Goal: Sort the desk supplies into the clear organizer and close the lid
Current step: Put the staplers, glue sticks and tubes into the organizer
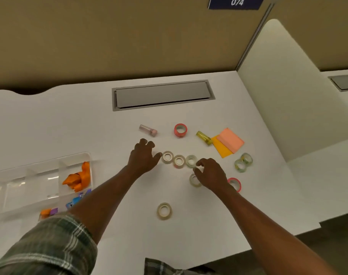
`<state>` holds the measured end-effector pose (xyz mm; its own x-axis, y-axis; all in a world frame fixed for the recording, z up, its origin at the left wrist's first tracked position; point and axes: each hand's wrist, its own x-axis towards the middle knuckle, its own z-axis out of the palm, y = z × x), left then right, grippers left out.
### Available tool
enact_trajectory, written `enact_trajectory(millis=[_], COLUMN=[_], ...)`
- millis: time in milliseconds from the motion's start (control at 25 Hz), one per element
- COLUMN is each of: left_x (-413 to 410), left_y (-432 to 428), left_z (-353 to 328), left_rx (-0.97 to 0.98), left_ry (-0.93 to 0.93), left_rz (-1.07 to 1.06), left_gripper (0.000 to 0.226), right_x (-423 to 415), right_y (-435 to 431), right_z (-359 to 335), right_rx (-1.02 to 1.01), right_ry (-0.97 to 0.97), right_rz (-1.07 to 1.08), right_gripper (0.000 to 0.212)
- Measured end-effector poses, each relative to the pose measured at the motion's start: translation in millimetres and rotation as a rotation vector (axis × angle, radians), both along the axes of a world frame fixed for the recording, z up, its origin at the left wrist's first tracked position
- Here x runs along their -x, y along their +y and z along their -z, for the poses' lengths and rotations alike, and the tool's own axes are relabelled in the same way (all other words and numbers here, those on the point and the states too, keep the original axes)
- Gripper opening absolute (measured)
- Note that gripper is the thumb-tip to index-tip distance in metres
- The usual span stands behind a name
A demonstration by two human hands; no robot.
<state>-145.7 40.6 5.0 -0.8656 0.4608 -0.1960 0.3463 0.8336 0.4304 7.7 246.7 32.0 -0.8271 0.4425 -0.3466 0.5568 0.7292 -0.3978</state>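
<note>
A: Where are your hands right now?

B: Your left hand [143, 158] lies on the white counter [70, 126], its grip open and holding nothing, thumb tip touching the first of three clear tape rolls [179, 161] set in a row. Your right hand [210, 174] curls its fingers at the far end of that row; I cannot tell whether its grip has closed on a roll.

A: And the organizer?

B: The clear organizer [74, 157] sits at your left, lid open, with orange clips [79, 178] in one compartment and blue and purple pieces nearer you. A red tape roll [180, 130], sticky notes [227, 141] and a lone clear roll [164, 210] lie loose on the counter.
</note>
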Motion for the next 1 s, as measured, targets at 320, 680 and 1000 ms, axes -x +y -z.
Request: enact_trajectory(millis=[320, 680, 1000], left_x=[55.7, 76.0, 34.4], left_y=[30.3, 42.3, 29.0], left_z=[14.0, 7.4, 3.1], left_rx=[0.375, 0.436, 0.092], left_ry=[0.075, 0.201, 0.185], left_rz=[0.103, 0.121, -0.094], left_gripper=[0.059, 0.038, 0.022], right_x=[10.0, 61.8, 44.7], right_y=[70.1, 90.0, 71.4], right_z=[11.8, 30.4, 18.6], right_rx=[-0.099, -0.204, -0.141], right_ry=[0.021, -0.09, 0.198], right_rz=[-0.062, -0.256, -0.038], right_gripper=[0.045, 0.052, 0.036])
